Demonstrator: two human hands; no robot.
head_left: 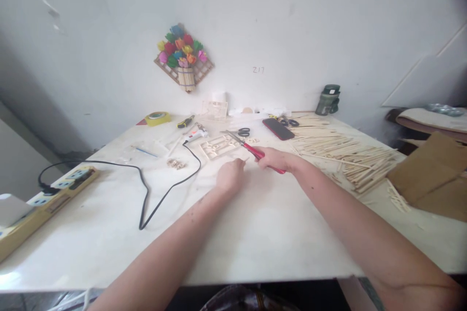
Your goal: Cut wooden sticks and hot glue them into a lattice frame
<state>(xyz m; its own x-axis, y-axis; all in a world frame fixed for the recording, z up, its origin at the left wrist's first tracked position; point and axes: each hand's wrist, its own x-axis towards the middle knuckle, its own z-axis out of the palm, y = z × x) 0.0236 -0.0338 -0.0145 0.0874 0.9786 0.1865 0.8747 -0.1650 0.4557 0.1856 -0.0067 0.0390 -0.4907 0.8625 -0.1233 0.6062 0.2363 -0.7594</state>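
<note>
Head view: glue gun (197, 133) lying left of the wooden frame (219, 147); nearer than the frame, the left hand (231, 175) has its grip pinching a short pale stick (247, 159); right of the frame, the right hand's (272, 159) grip wraps a red-handled tool (252, 149); farther right, loose sticks (339, 150) litter the surface (277, 233).

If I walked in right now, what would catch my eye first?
Probably the bouquet of colourful tulips hanging on the pale wall, left of centre. Next, the red-handled tool in the right hand, mid-table, and the spread of thin wooden sticks to its right.
</note>
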